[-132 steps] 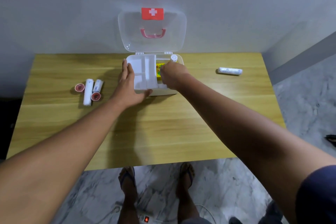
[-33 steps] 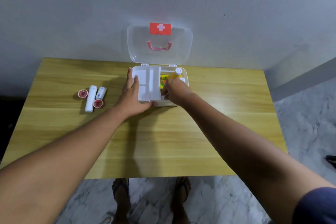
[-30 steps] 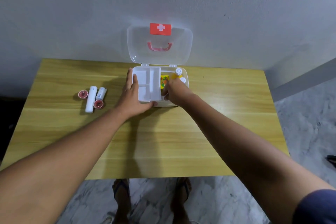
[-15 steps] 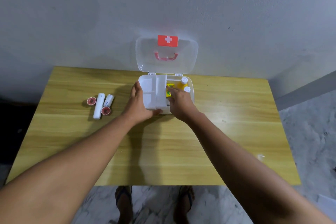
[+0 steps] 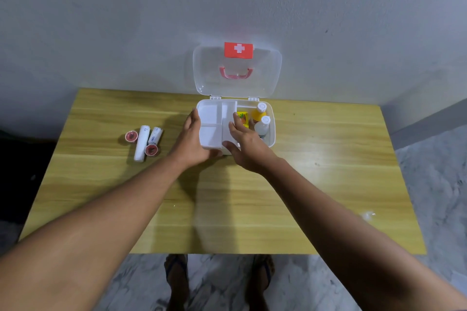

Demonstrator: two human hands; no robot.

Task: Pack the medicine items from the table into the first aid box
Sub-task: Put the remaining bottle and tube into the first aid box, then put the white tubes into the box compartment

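Both hands, left hand (image 5: 192, 142) and right hand (image 5: 249, 148), flank the white tray (image 5: 217, 124).

White cross on red label (image 5: 238, 50), top of open clear lid (image 5: 214, 76); print on yellow pack (image 5: 242, 118) in box and on white roll (image 5: 155, 135) too small to read

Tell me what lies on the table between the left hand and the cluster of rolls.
Nothing: in the head view, bare wood separates the left hand from the rolls.
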